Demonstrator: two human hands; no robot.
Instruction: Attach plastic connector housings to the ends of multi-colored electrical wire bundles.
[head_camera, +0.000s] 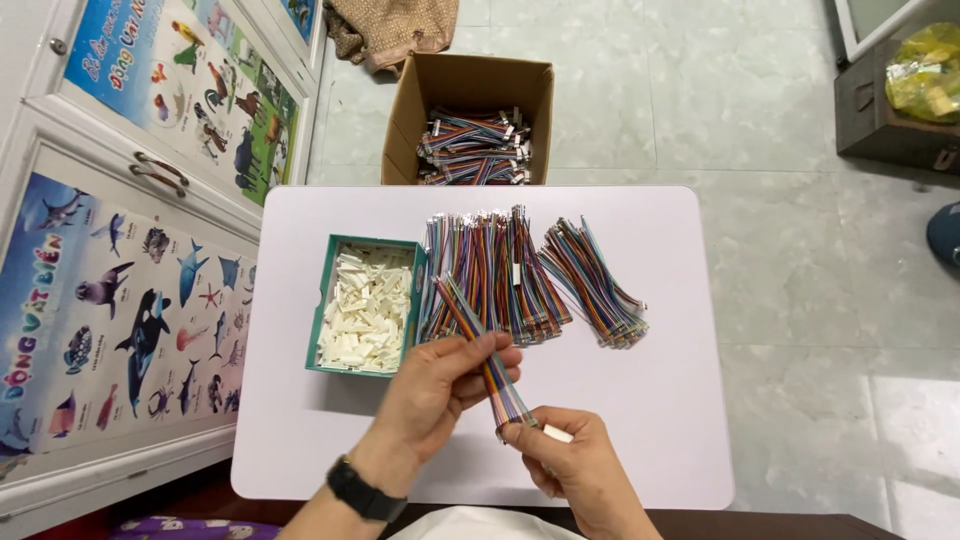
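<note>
Left hand (440, 385): you grip a multicoloured flat ribbon-cable bundle (480, 350).
Right hand (570, 455): you pinch a small white plastic connector (556, 433).
Bench (660, 400): teal rectangular tray (322, 310).
Floor: open brown cardboard box (410, 110).

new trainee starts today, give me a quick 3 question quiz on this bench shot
1. True or false: the green tray holds white connector housings.
2. Which hand grips the multicoloured ribbon cable higher up: the left hand or the right hand?
3. Where does the cardboard box stand: A on the white table, B on the floor beyond it?

Key: 1 true; 2 left hand; 3 B.
</note>
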